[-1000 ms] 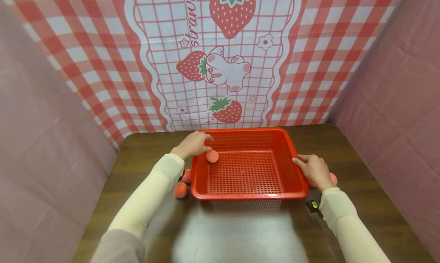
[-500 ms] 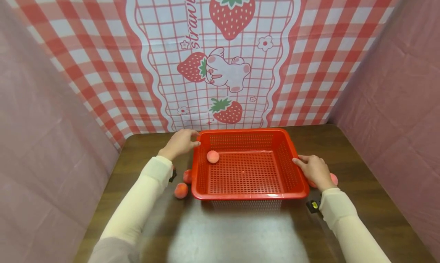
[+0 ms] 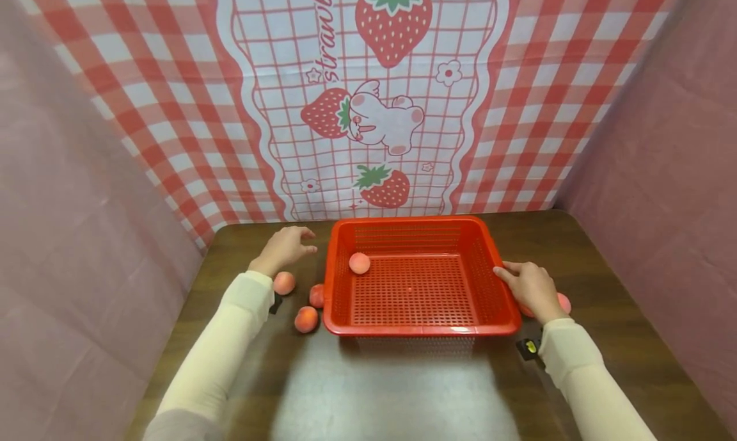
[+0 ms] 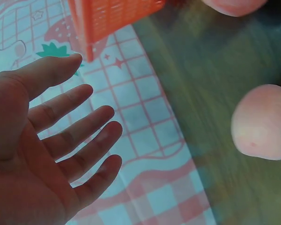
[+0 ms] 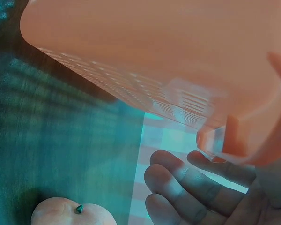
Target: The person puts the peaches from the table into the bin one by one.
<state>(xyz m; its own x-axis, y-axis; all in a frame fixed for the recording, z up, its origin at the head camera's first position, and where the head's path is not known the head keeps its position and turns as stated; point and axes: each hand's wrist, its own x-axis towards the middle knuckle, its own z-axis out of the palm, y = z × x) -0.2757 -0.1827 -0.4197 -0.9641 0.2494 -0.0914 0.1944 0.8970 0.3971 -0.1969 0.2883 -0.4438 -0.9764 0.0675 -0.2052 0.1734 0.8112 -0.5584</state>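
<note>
Left hand (image 3: 284, 247), relaxed and holding nothing, hovers near a peach (image 3: 285, 283). Right hand (image 3: 532, 289) seemingly pinches the red basket (image 3: 423, 331) (second peach (image 3: 359, 263) inside).

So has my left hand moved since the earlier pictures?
Yes: in the head view, your left hand has moved left, clear of the red basket it earlier reached over.

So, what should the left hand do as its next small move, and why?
Probably, the left hand should move down toward the round pinkish-orange peach beside its wrist. That hand holds nothing; this peach lies on the brown wood-grain table, outside the red rectangular perforated plastic basket; another peach is inside, and the right hand holds the basket.
</note>
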